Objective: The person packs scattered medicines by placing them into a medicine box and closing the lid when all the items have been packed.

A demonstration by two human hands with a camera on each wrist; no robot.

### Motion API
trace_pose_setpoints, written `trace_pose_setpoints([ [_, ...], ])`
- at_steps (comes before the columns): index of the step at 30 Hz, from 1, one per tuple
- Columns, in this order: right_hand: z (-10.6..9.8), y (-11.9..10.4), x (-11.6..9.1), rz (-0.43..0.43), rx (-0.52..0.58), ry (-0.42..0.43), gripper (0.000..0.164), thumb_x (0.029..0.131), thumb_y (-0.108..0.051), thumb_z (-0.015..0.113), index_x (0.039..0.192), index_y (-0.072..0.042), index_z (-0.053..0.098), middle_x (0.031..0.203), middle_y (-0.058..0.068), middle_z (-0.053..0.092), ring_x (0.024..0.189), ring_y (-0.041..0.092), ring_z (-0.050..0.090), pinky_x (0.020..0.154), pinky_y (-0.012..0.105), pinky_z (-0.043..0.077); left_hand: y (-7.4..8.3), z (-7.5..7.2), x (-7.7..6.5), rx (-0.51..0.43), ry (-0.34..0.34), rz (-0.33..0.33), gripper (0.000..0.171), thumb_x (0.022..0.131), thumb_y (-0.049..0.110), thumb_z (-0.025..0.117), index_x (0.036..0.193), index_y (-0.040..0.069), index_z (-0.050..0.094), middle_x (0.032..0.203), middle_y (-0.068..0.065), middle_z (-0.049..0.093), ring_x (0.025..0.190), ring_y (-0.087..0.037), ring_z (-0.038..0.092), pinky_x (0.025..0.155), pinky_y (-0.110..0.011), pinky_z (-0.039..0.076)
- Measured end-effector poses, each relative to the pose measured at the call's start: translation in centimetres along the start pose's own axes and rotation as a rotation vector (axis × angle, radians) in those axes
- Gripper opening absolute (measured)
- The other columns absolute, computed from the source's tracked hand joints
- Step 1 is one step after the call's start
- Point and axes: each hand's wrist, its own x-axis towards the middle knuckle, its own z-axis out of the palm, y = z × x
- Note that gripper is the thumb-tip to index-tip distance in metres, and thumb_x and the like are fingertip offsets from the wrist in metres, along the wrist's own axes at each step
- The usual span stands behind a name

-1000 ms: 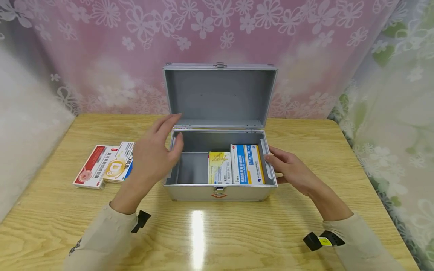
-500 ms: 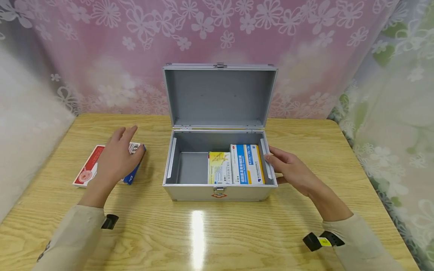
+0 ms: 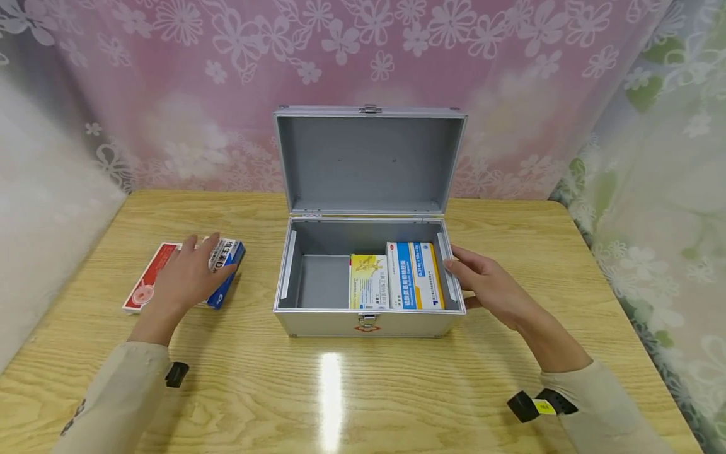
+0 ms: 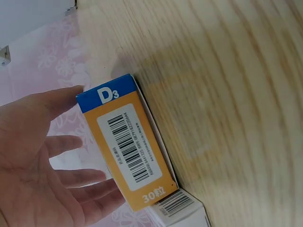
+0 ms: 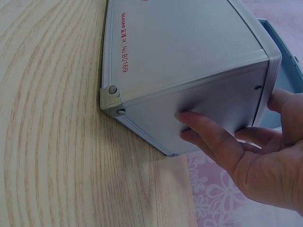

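In the head view, my left hand (image 3: 187,271) lies over the blue, white and orange vitamin D medicine box (image 3: 225,274), its fingers extended. In the left wrist view, the thumb reaches the blue D3 end (image 4: 108,93) of that box, and the fingers pass along its far side. My right hand (image 3: 490,284) holds the right wall of the silver first-aid case (image 3: 329,323), thumb over the rim and fingertips on the outer side. Inside the case, a yellow-and-white medicine box (image 3: 367,282) stands beside a larger blue-and-white one (image 3: 415,275).
A red-and-white medicine box (image 3: 149,284) lies partly under the vitamin D box and the hand. The case's lid (image 3: 371,164) stands raised at the back. Behind the wooden table (image 3: 255,403) hangs a pink floral curtain (image 3: 363,69).
My left hand has moved left from the case's left rim and lowered over the vitamin D box. My right hand has stayed on the case.
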Motion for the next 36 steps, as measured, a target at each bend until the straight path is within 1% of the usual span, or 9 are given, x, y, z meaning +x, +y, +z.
trace_pose_setpoints([
  [4, -0.1, 0.0, 0.0, -0.011, -0.010, -0.005, 0.059, 0.091, -0.041, 0.043, 0.142, -0.023, 0.019, 0.127, 0.017, 0.044, 0.104, 0.031, 0.053, 0.073, 0.047, 0.047, -0.1, 0.1, 0.3, 0.052, -0.046, 0.015, 0.072, 0.083, 0.047, 0.054, 0.137, 0.007, 0.029, 0.127, -0.033, 0.031, 0.108, -0.056, 0.029, 0.075, -0.063, 0.033],
  [7, -0.1, 0.1, -0.1, -0.006, -0.017, -0.001, 0.060, 0.091, -0.041, 0.044, 0.142, -0.023, 0.019, 0.127, 0.016, 0.044, 0.104, 0.031, 0.053, 0.074, 0.047, 0.047, 0.0, 0.0, 0.4, 0.083, -0.055, 0.036, 0.067, 0.083, 0.044, 0.055, 0.136, 0.009, 0.032, 0.123, -0.033, 0.036, 0.107, -0.056, 0.031, 0.071, -0.063, 0.036],
  [10, -0.1, 0.1, -0.1, -0.001, -0.020, 0.005, 0.060, 0.091, -0.042, 0.044, 0.142, -0.023, 0.019, 0.127, 0.016, 0.044, 0.104, 0.031, 0.053, 0.073, 0.047, 0.047, 0.2, -0.1, 0.6, 0.099, -0.065, 0.051, 0.064, 0.083, 0.041, 0.056, 0.134, 0.010, 0.034, 0.123, -0.034, 0.035, 0.105, -0.055, 0.031, 0.069, -0.062, 0.037],
  [15, 0.0, 0.0, -0.1, -0.002, -0.020, 0.011, 0.060, 0.090, -0.043, 0.044, 0.142, -0.024, 0.020, 0.126, 0.016, 0.045, 0.103, 0.031, 0.053, 0.072, 0.045, 0.048, 0.2, -0.3, 0.8, 0.080, -0.099, 0.045, 0.065, 0.082, 0.039, 0.059, 0.134, 0.009, 0.035, 0.124, -0.035, 0.030, 0.106, -0.053, 0.029, 0.070, -0.062, 0.037],
  [21, 0.0, 0.0, -0.1, -0.003, -0.015, 0.004, 0.059, 0.091, -0.042, 0.044, 0.142, -0.024, 0.021, 0.126, 0.016, 0.045, 0.104, 0.031, 0.053, 0.073, 0.045, 0.048, 0.3, -0.5, 1.1, 0.042, -0.135, 0.026, 0.068, 0.080, 0.040, 0.061, 0.134, 0.008, 0.036, 0.122, -0.034, 0.031, 0.105, -0.052, 0.027, 0.070, -0.060, 0.037],
  [25, 0.0, 0.0, -0.1, 0.000, -0.015, 0.007, 0.059, 0.090, -0.042, 0.044, 0.142, -0.025, 0.021, 0.127, 0.016, 0.045, 0.104, 0.031, 0.052, 0.073, 0.046, 0.047, 0.0, -0.6, 1.5, 0.028, -0.149, 0.033, 0.071, 0.078, 0.043, 0.063, 0.133, 0.007, 0.037, 0.119, -0.033, 0.034, 0.104, -0.051, 0.029, 0.077, -0.059, 0.032],
  [27, 0.0, 0.0, -0.2, 0.000, -0.014, 0.009, 0.060, 0.090, -0.043, 0.044, 0.142, -0.025, 0.020, 0.127, 0.016, 0.045, 0.105, 0.031, 0.052, 0.073, 0.046, 0.047, -0.1, -0.7, 1.6, 0.020, -0.160, 0.034, 0.073, 0.076, 0.045, 0.064, 0.133, 0.007, 0.038, 0.118, -0.033, 0.035, 0.103, -0.051, 0.030, 0.078, -0.060, 0.031],
  [33, 0.0, 0.1, -0.2, -0.001, -0.014, 0.013, 0.060, 0.090, -0.043, 0.044, 0.142, -0.024, 0.020, 0.127, 0.016, 0.045, 0.104, 0.031, 0.053, 0.073, 0.046, 0.047, 0.0, -1.0, 2.2, 0.022, -0.208, 0.005, 0.077, 0.072, 0.050, 0.066, 0.131, 0.009, 0.038, 0.117, -0.035, 0.033, 0.098, -0.055, 0.035, 0.066, -0.060, 0.038],
  [36, 0.0, 0.2, -0.1, -0.005, -0.019, 0.014, 0.060, 0.090, -0.044, 0.044, 0.142, -0.024, 0.021, 0.127, 0.016, 0.045, 0.105, 0.031, 0.052, 0.073, 0.045, 0.048, 0.1, -1.2, 2.6, 0.043, -0.223, 0.003, 0.078, 0.070, 0.050, 0.068, 0.130, 0.009, 0.038, 0.115, -0.035, 0.035, 0.089, -0.051, 0.044, 0.062, -0.057, 0.040],
])
